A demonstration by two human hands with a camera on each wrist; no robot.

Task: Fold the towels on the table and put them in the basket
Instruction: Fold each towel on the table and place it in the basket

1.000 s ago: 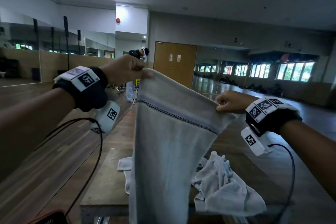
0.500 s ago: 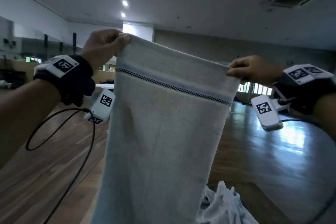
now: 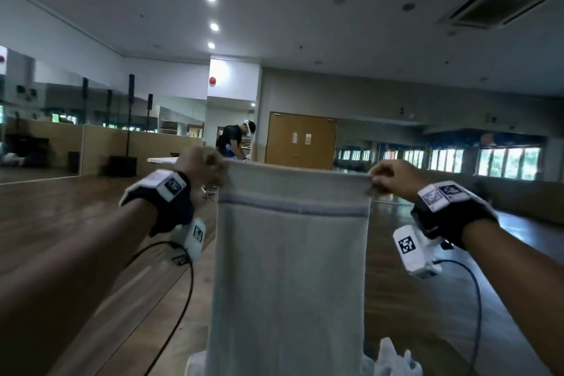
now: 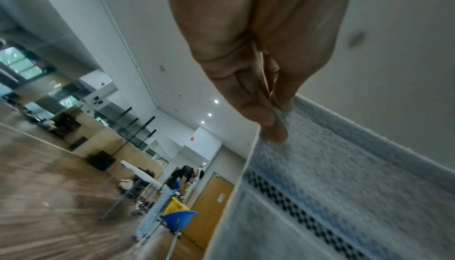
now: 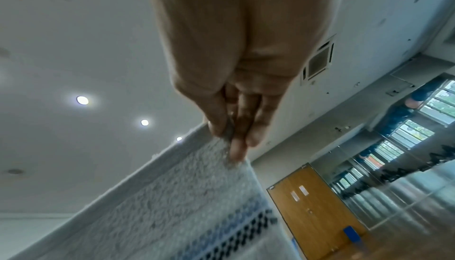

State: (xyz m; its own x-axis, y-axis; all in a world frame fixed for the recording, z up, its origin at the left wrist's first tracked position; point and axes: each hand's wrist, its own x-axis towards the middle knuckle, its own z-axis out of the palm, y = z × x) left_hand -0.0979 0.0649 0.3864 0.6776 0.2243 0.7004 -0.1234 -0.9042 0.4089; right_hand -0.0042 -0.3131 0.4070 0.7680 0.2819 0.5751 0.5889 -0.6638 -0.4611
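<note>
Towel hangs flat in the air, left hand and right hand each pinching a top corner. Keep both grips level and taut, then bring corners together for the fold.

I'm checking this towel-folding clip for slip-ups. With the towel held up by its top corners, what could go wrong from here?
1. The left hand and right hand only pinch the towel at its corners; a corner may slip out.
2. Its lower end hangs out of sight, near the crumpled towel, and may snag it.
3. The basket is not in view.
</note>
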